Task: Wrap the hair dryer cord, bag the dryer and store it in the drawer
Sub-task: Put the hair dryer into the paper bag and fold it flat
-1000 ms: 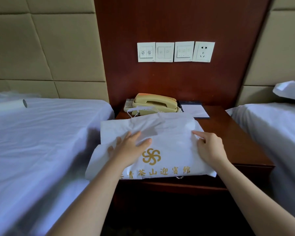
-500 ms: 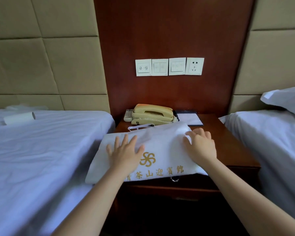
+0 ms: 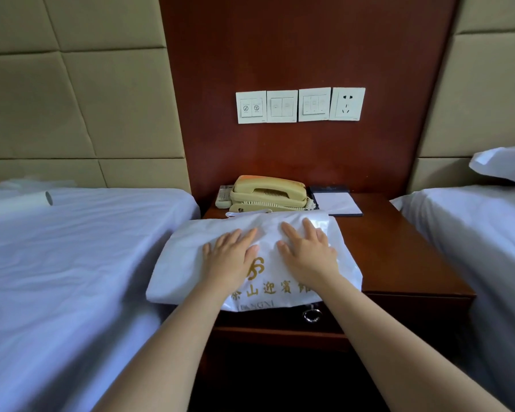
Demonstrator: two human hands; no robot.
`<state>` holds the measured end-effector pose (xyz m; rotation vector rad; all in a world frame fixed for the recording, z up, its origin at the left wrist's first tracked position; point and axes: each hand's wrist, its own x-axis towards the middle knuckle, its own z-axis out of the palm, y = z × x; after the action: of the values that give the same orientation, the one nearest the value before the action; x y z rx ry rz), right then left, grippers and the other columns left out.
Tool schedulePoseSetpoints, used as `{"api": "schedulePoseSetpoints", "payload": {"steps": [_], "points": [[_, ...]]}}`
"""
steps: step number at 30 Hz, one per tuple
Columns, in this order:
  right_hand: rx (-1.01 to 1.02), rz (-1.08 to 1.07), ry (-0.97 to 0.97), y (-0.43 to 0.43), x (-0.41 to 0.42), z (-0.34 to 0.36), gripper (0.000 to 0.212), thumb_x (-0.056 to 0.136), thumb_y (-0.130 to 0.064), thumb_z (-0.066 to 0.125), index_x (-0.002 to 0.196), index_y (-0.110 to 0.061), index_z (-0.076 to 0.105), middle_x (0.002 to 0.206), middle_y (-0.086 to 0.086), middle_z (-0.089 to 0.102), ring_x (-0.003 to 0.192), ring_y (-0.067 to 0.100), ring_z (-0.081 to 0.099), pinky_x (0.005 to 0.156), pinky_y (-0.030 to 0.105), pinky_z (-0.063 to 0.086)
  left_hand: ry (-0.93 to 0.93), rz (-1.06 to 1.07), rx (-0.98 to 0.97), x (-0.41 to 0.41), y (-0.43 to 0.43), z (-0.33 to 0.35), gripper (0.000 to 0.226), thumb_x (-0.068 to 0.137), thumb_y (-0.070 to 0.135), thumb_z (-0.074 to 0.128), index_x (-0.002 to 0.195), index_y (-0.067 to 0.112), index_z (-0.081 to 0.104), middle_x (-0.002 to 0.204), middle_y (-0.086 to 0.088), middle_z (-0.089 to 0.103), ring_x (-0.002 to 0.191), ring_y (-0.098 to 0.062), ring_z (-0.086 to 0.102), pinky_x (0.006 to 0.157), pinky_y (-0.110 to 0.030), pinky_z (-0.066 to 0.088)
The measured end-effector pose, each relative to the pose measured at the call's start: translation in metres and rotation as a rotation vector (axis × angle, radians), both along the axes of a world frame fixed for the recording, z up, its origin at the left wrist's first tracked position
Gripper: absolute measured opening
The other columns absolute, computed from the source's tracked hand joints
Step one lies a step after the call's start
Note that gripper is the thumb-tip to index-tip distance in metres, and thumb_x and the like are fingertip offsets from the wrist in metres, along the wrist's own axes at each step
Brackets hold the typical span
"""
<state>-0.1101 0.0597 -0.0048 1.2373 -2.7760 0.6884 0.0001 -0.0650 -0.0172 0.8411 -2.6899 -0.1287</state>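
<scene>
A white cloth bag (image 3: 188, 263) with a gold logo and gold characters lies on the wooden nightstand (image 3: 399, 263), its front edge hanging over the drawer front. My left hand (image 3: 231, 255) lies flat on the bag's middle, fingers apart. Beside it, my right hand (image 3: 308, 252) presses flat on the bag's right half. The bag bulges, and whatever is inside is hidden; no hair dryer or cord shows. Below the bag, the shut drawer shows a metal ring pull (image 3: 312, 315).
A beige telephone (image 3: 268, 193) and a notepad (image 3: 336, 203) sit at the back of the nightstand. White beds flank it, with a paper roll (image 3: 23, 202) on the left bed (image 3: 72, 278) and a pillow (image 3: 503, 163) on the right. Wall switches and a socket (image 3: 348, 104) hang above.
My right hand has slid left from the bag's right edge to its middle and flattened. My left hand stays pressed on the bag. The bag's top now lies flatter.
</scene>
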Motion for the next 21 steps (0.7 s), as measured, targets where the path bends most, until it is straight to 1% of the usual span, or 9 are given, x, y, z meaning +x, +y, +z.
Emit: {"api": "schedulePoseSetpoints", "payload": {"steps": [3,5,8,11,13,16,19,21], "points": [[-0.022,-0.067,0.016,-0.014,-0.002,-0.005,0.043,0.097,-0.046,0.027,0.140,-0.040,0.026,0.157,0.003,0.009,0.141,0.035,0.012,0.106,0.055,0.025,-0.002,-0.008,-0.016,-0.009,-0.014,0.001,0.047,0.100,0.043,0.025,0.147,0.038,0.025,0.154,0.006,0.029,0.142,-0.017,0.024,0.110,-0.041,0.021],[-0.043,-0.105,0.022,-0.021,-0.001,-0.008,0.043,0.097,-0.044,0.026,0.140,-0.038,0.025,0.157,0.004,0.008,0.141,0.036,0.011,0.106,0.054,0.024,-0.026,-0.019,-0.012,-0.015,-0.022,0.003,0.047,0.101,0.043,0.023,0.147,0.038,0.023,0.155,0.005,0.026,0.143,-0.017,0.021,0.110,-0.042,0.018],[-0.049,-0.125,0.027,-0.028,-0.003,-0.010,0.043,0.098,-0.042,0.025,0.141,-0.037,0.024,0.157,0.005,0.006,0.141,0.037,0.009,0.107,0.054,0.023,-0.091,0.010,0.008,-0.022,-0.028,0.005,0.048,0.101,0.044,0.018,0.148,0.041,0.017,0.159,0.003,0.016,0.145,-0.019,0.012,0.113,-0.047,0.010],[-0.033,-0.123,0.023,-0.031,-0.010,-0.010,0.044,0.098,-0.041,0.024,0.141,-0.036,0.023,0.156,0.004,0.007,0.140,0.038,0.010,0.107,0.054,0.023,-0.112,0.073,0.023,-0.026,-0.023,0.007,0.048,0.100,0.044,0.015,0.148,0.041,0.015,0.160,-0.002,0.010,0.147,-0.023,0.004,0.113,-0.053,-0.001],[-0.005,-0.116,0.000,-0.030,-0.011,-0.008,0.045,0.098,-0.042,0.023,0.143,-0.037,0.020,0.157,0.004,0.007,0.141,0.037,0.010,0.108,0.054,0.023,-0.081,0.095,0.059,-0.025,-0.015,0.006,0.048,0.100,0.042,0.015,0.148,0.038,0.015,0.160,-0.004,0.008,0.147,-0.024,0.003,0.114,-0.053,-0.002],[0.035,-0.094,0.029,-0.016,-0.008,-0.004,0.048,0.098,-0.041,0.025,0.145,-0.034,0.018,0.156,0.005,0.010,0.140,0.034,0.015,0.107,0.050,0.023,0.011,0.074,0.091,-0.013,0.000,0.003,0.048,0.100,0.041,0.020,0.148,0.035,0.018,0.160,-0.002,0.011,0.147,-0.021,0.005,0.115,-0.049,0.002],[-0.023,-0.026,0.116,0.012,0.003,-0.004,0.048,0.098,-0.039,0.029,0.144,-0.026,0.023,0.155,0.005,0.018,0.141,0.030,0.017,0.111,0.045,0.020,0.094,-0.025,0.154,0.009,0.019,0.001,0.049,0.101,0.038,0.023,0.149,0.030,0.020,0.160,0.002,0.011,0.147,-0.016,0.004,0.116,-0.043,0.004],[-0.087,0.028,0.148,0.037,0.013,-0.005,0.046,0.098,-0.037,0.033,0.142,-0.024,0.030,0.154,0.004,0.024,0.143,0.026,0.017,0.114,0.043,0.016,0.179,-0.117,0.187,0.025,0.031,0.002,0.047,0.102,0.034,0.027,0.148,0.026,0.026,0.159,0.003,0.017,0.146,-0.014,0.010,0.117,-0.040,0.009]]}}
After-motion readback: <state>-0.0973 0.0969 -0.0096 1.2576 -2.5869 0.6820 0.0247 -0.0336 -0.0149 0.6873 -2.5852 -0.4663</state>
